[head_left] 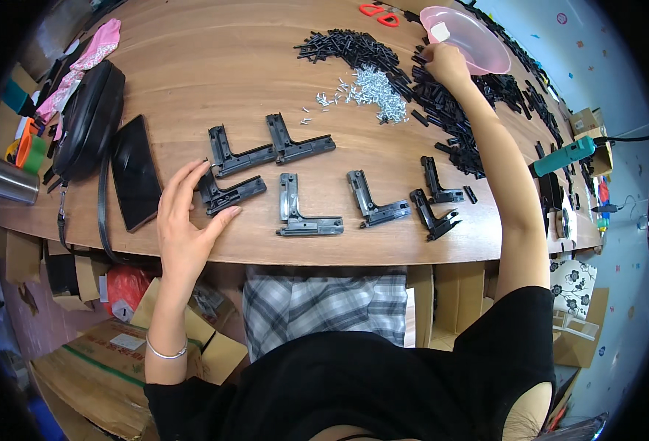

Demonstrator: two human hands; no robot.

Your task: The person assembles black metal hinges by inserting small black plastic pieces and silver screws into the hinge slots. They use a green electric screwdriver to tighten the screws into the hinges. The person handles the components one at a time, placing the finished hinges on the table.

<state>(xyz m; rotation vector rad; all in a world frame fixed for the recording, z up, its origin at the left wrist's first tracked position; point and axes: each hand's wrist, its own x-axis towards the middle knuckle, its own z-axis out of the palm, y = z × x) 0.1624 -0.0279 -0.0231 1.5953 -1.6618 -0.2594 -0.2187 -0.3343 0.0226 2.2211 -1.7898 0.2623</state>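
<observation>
My left hand [184, 217] curls round a black L-shaped plastic part [234, 194] lying on the table, fingertips at its upper end and thumb along its lower edge. Several similar black L-shaped parts [311, 225] lie in two loose rows to the right, two of them [442, 192] smaller. My right hand [449, 65] reaches far right, fingers drawn together at a heap of small black pieces [442, 110], beside a pink translucent bowl [479, 48]. Whatever is between those fingertips is hidden. A pile of small silvery screws [379, 92] lies left of the right forearm.
Another heap of black sticks [354, 51] and red-handled scissors [379, 15] lie at the back. At left are a black case [93, 117], a dark tablet-like slab [134, 173] and a steel cup [9, 180]. A teal corded tool [565, 156] rests at right. Cardboard boxes [104, 367] stand below.
</observation>
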